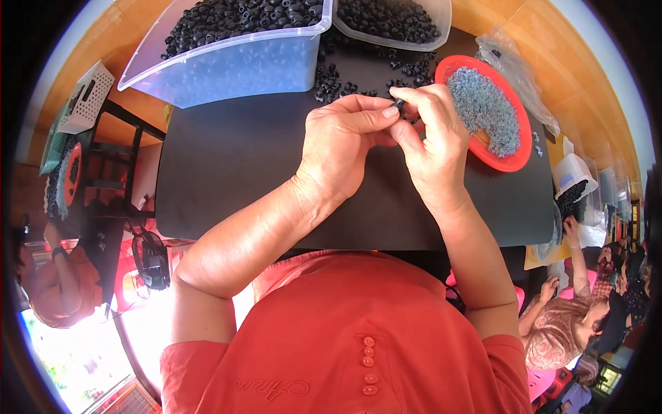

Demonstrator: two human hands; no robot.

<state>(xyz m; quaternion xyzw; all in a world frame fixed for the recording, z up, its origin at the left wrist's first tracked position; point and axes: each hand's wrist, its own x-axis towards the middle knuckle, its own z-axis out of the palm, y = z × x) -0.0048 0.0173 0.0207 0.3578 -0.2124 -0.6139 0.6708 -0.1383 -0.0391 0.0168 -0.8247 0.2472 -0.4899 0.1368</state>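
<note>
Both my hands meet over the far part of the black table (227, 179). A small black ring-shaped plastic part (398, 107) is pinched between them. My left hand (343, 134) grips it with the thumb on top, its other fingers curled behind. My right hand (436, 141) holds its other side between thumb and bent fingers; whether a second tiny piece sits there is hidden. Just beyond the hands lie loose black parts (331, 86) in a scattered pile. Right of my right hand stands a red round tray (522, 131) full of small clear bluish pieces (486, 103).
A large clear bin (255, 72) heaped with black parts stands far left, a smaller clear tub (445, 24) of them beside it. A crumpled plastic bag (510, 55) lies behind the red tray. Other people sit at the left (62, 283) and right (562, 324).
</note>
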